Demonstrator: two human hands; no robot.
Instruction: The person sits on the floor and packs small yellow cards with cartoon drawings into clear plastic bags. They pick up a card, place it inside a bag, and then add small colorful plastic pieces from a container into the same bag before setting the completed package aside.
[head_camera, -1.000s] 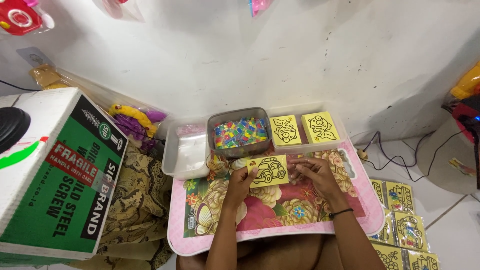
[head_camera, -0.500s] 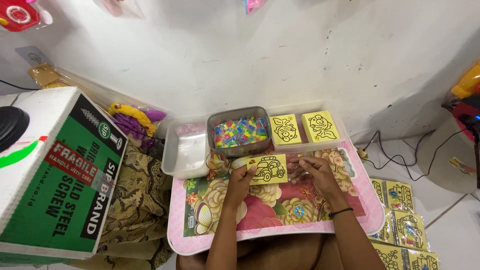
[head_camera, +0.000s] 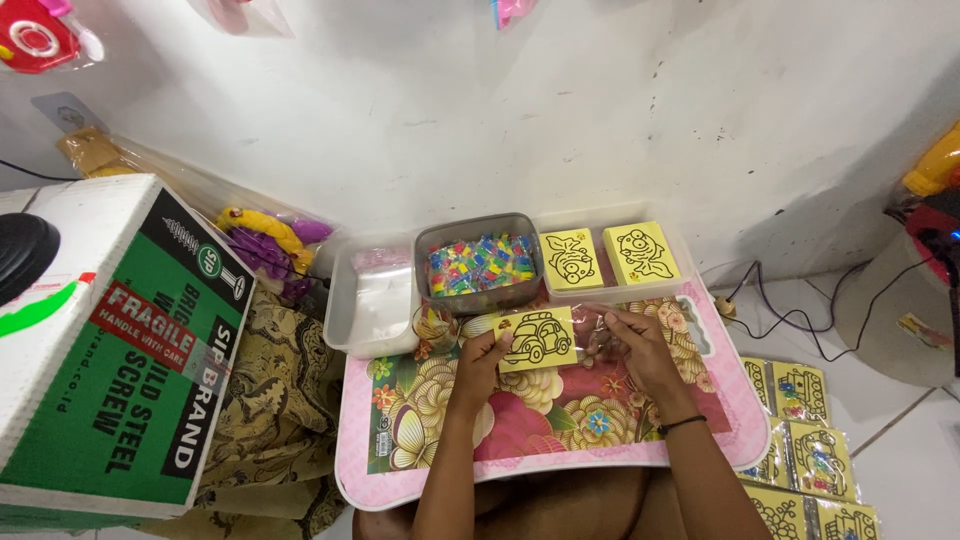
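The person's torso and upper arms are cut off at the bottom edge, so only the forearms and hands show. The left hand (head_camera: 483, 357) has its grip closed on the left edge of a yellow card with a black car outline (head_camera: 537, 339), thumb on top; the fingers beneath are hidden. The right hand (head_camera: 632, 347) lies just beside the card's right edge, fingers curled over something thin and clear; whether its grip actually pinches that film or the card is hard to make out. The card hovers low over the far middle of a pink floral tray (head_camera: 700, 440).

Beyond the tray, a grey tub of small bright packets (head_camera: 480, 262) stands between a clear box holding plastic bags (head_camera: 375, 300) and a clear box (head_camera: 690, 272) with two stacks of yellow picture cards (head_camera: 605, 256). A large white, green and red carton (head_camera: 120, 350), its label partly turned away, fills the left side. More bagged yellow cards (head_camera: 805, 450) lie on the floor at right, partly cut off. Toys at the corners are only fragments.
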